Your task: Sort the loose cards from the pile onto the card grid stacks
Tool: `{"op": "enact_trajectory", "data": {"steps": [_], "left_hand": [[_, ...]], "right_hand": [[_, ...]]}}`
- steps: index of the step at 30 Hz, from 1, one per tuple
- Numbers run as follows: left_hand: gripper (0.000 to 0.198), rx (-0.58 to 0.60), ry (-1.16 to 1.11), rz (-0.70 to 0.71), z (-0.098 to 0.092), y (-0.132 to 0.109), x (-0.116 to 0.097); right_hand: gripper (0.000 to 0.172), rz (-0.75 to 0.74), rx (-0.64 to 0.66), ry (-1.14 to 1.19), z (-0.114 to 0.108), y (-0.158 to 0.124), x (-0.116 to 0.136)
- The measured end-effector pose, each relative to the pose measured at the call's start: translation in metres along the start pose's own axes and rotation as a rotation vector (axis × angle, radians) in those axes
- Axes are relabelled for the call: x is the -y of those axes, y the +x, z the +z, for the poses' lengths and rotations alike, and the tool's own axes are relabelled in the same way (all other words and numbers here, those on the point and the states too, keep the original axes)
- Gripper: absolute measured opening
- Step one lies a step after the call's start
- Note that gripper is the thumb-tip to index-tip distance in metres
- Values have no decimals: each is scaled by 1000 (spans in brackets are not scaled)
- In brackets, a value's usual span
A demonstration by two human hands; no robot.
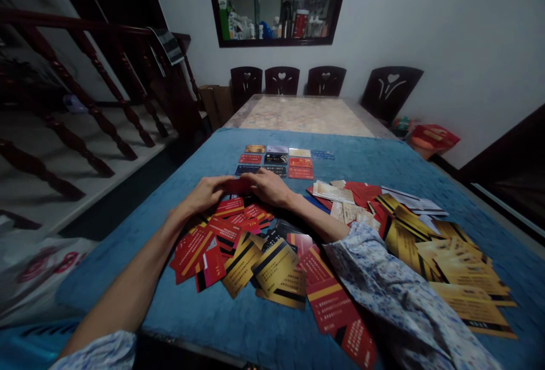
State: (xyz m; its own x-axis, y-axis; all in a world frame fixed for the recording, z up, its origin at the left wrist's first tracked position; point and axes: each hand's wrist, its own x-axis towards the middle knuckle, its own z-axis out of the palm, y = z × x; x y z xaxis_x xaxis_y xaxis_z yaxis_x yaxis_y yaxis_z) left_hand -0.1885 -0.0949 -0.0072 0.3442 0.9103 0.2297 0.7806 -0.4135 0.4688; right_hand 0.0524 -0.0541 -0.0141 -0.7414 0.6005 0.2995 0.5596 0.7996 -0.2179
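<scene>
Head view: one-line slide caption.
Left hand and right hand hold a red card between scattered cards and neat card rows on a blue cloth.

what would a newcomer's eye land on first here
Probably the loose spread of red and gold cards nearest the wearer, bright against the blue cloth. Just beyond it, the left hand and right hand meet at something red, with neat rows of cards behind them.

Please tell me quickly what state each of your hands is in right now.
Left hand: closed on the left side of a red card.
Right hand: closed on the same card's right side.
</scene>
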Motion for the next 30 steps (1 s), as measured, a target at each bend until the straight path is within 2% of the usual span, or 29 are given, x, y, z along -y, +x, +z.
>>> {"op": "enact_trajectory", "data": {"steps": [6, 9, 19, 26, 30], "left_hand": [[57, -36, 23, -10, 7, -1, 1], [58, -58, 50, -60, 7, -1, -3], [52, -96, 73, -135, 10, 5, -11], [62, -98, 20, -111, 11, 9, -10], [68, -66, 8, -69, 10, 11, -10]], "right_hand": [[50, -11, 6, -61, 6, 1, -4], [55, -9, 15, -96, 7, 1, -3], [56, 43, 47, -160, -9, 0, 0], [61, 76, 100, -188, -19, 1, -3], [58, 65, 129, -182, -24, 3, -4]]}}
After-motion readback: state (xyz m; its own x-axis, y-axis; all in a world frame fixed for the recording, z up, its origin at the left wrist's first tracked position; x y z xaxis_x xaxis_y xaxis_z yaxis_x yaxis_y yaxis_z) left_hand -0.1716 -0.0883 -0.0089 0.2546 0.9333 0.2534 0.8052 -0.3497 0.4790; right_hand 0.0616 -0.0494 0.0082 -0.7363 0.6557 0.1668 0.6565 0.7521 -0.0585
